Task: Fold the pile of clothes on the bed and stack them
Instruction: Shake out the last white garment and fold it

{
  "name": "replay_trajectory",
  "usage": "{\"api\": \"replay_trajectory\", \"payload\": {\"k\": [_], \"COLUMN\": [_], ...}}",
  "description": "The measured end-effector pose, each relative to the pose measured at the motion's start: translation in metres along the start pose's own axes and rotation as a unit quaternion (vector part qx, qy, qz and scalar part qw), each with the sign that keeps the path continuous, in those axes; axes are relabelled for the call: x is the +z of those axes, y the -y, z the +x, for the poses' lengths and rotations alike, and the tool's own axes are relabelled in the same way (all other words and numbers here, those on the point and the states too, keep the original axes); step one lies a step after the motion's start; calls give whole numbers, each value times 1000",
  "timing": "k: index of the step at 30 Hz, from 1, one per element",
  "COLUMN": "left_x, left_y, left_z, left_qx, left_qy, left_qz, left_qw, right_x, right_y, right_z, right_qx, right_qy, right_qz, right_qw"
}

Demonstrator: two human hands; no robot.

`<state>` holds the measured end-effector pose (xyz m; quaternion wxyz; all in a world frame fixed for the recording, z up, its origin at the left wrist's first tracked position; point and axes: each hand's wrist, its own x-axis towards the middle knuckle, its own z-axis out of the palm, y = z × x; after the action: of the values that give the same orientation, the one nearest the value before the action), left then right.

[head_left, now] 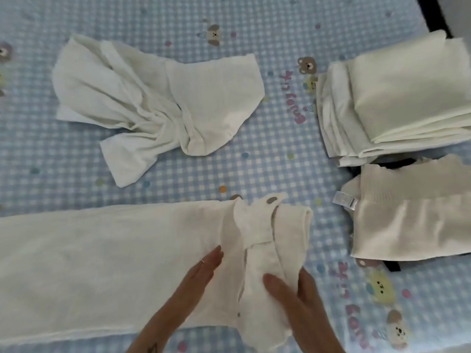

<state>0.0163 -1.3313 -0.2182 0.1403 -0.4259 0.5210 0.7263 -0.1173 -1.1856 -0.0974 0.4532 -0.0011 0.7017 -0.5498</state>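
Observation:
A long white garment (107, 253) lies spread across the near part of the bed, its collar end with a grey button folded over at the right. My left hand (201, 273) presses flat on it with straight fingers, a ring on one finger. Just to the right, my right hand (293, 294) grips the folded collar part, thumb on top and fingers beneath the cloth edge. A crumpled white garment (158, 103) lies unfolded at the far left. At the far right sits a stack of folded white clothes (397, 98).
A cream ribbed garment (413, 220) with a white care label lies at the right, over something black. The bed sheet (267, 169) is blue checked with cartoon bears. A dark bed edge (433, 14) shows at the top right corner.

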Motion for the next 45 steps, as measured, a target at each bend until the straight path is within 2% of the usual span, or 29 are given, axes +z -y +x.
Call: {"api": "replay_trajectory", "payload": {"k": [3, 6, 8, 10, 11, 12, 13, 14, 15, 16, 17, 18, 22, 24, 26, 27, 30, 32, 34, 35, 36, 37, 38, 40, 42, 45], "left_x": [-64, -128, -147, -149, -146, -144, -147, -152, -160, -169, -178, -188, -204, -206, -211, -214, -238, -273, -331, -365, -396, -422, -445, -476, -489, -476], "left_y": [-4, 7, 13, 21, 28, 32, 37, 40, 43, 45, 49, 54, 66, 71, 76, 79, 92, 105, 128, 141, 150, 157, 162, 169, 165, 135], "left_z": [-23, -43, -50, -50, -47, -42, -38, -34, -32, -30, -28, -27, -23, -26, -38, -45, -67, -88, -112, -124, -134, -141, -146, -149, -152, -164], "left_qx": [-44, -51, -60, -22, -3, 8, 8, 8, 8, 5, -2, -11, -24, -15, -17, -20, -23, -3, -12, -42, -80, -116, -145, -178, -164, -91], "left_qy": [-79, -135, -121, -107, -127, -168, -206, -227, -235, -236, -239, -247, -270, -268, -261, -256, -269, -357, -492, -546, -575, -580, -564, -496, -433, -427], "left_qz": [-232, -288, -233, -86, -5, 44, 60, 51, 32, 16, 10, 10, 46, 48, 33, 34, 67, 108, 184, 218, 235, 233, 218, 176, 114, 31], "left_qw": [969, 946, 963, 990, 992, 985, 977, 973, 971, 972, 971, 969, 962, 962, 965, 966, 960, 928, 851, 808, 779, 772, 783, 831, 879, 899], "right_x": [100, 175, 197, 209, 211, 209, 206, 201, 194, 187, 180, 178, 181, 187, 207, 223, 282, 304, 312, 314, 315, 317, 325, 345, 368, 417], "right_y": [-11, -42, -67, -88, -95, -100, -105, -108, -109, -108, -107, -108, -123, -124, -125, -128, -147, -153, -157, -158, -159, -157, -154, -144, -139, -127], "right_z": [-2, 12, 28, 37, 40, 43, 48, 54, 63, 73, 83, 94, 130, 134, 115, 101, 71, 76, 87, 90, 90, 88, 85, 76, 67, 47], "right_qx": [-128, -148, -129, -94, -88, -94, -128, -177, -220, -241, -236, -213, -88, -60, -103, -137, -195, -153, -95, -81, -71, -62, -66, -78, -67, -65], "right_qy": [86, 128, 163, 202, 198, 170, 111, 38, -32, -83, -102, -96, 14, 14, -32, -31, 63, 86, 100, 101, 100, 96, 82, 45, 73, 141], "right_qz": [-174, -325, -393, -423, -419, -415, -424, -457, -502, -545, -578, -609, -691, -694, -669, -657, -667, -704, -740, -752, -760, -760, -752, -715, -664, -538], "right_qw": [973, 925, 896, 879, 882, 889, 889, 871, 836, 799, 775, 758, 717, 717, 736, 741, 716, 688, 659, 646, 638, 639, 650, 693, 741, 829]}}
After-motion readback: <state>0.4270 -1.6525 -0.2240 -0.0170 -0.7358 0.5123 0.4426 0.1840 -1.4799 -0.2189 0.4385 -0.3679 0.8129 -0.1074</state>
